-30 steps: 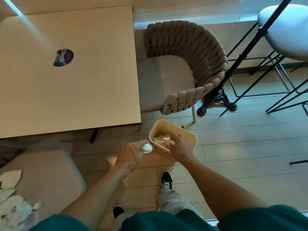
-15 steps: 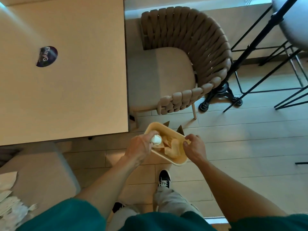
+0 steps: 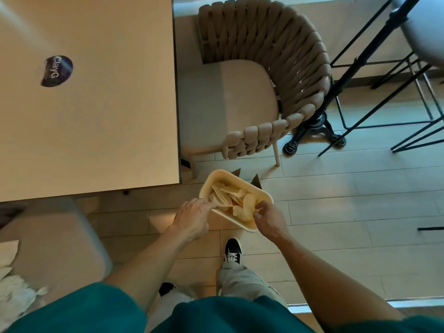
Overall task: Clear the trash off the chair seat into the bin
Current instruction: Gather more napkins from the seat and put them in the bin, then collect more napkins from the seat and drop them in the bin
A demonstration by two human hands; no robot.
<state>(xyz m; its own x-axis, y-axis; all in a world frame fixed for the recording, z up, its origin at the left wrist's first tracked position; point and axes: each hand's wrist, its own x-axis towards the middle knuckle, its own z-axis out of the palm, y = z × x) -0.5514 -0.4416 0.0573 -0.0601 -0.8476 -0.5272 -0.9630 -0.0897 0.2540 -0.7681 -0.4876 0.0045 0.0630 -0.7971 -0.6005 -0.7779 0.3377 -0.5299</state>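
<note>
Paper scraps being dropped into the bin (image 3: 262, 193)

The rim is gripped by the right hand (image 3: 266, 218); the left hand (image 3: 192, 218), fingers seemingly spread, should be shaken empty well inside.

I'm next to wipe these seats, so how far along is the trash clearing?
Partly done: the bin already holds a heap of paper scraps. In hand: the right hand grips the bin's near rim while the left hand reaches its fingers in over the edge. Left: crumpled napkins lie on the cushioned seat at lower left.
</note>
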